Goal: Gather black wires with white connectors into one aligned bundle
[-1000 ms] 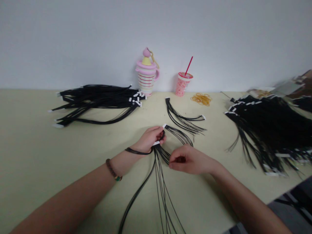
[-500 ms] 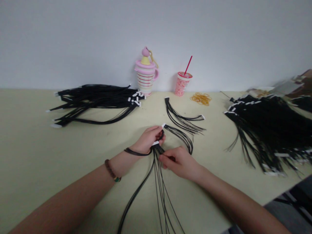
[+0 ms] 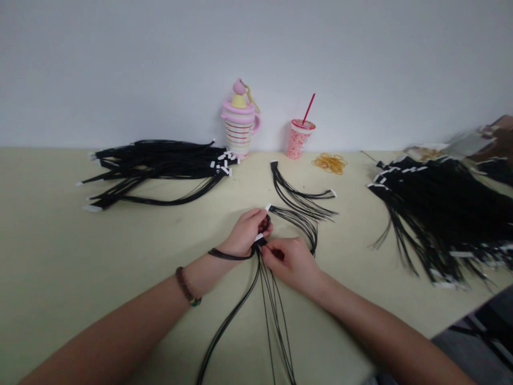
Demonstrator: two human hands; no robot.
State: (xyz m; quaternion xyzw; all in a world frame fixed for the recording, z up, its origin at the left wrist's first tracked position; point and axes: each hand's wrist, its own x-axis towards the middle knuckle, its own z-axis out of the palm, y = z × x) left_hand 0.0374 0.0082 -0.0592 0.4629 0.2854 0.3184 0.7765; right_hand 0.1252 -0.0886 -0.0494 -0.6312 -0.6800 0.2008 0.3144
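My left hand (image 3: pixel 249 231) is closed around a black wire harness (image 3: pixel 229 316), near its white connector (image 3: pixel 259 237). A loop of its wires passes round the left wrist, while other strands hang down toward the table's front. Pinched fingers of my right hand (image 3: pixel 290 262) hold the wires just below that connector. A second white connector (image 3: pixel 268 207) shows at the left fingertips, with black wires (image 3: pixel 298 223) curving right behind the right hand. Whether the left fingers grip that one too is hidden.
Behind my hands lies a loose wire harness (image 3: pixel 294 193). A harness pile (image 3: pixel 160 160) is at left, a larger one (image 3: pixel 449 208) at right. A pink-lidded mug (image 3: pixel 239 128), a pink cup with straw (image 3: pixel 300 140) and yellow rubber bands (image 3: pixel 329 163) stand or lie along the wall.
Both hands have shifted slightly. My right fingers have moved up closer to the connector, and the hanging strands have swung right and bunched closer together.
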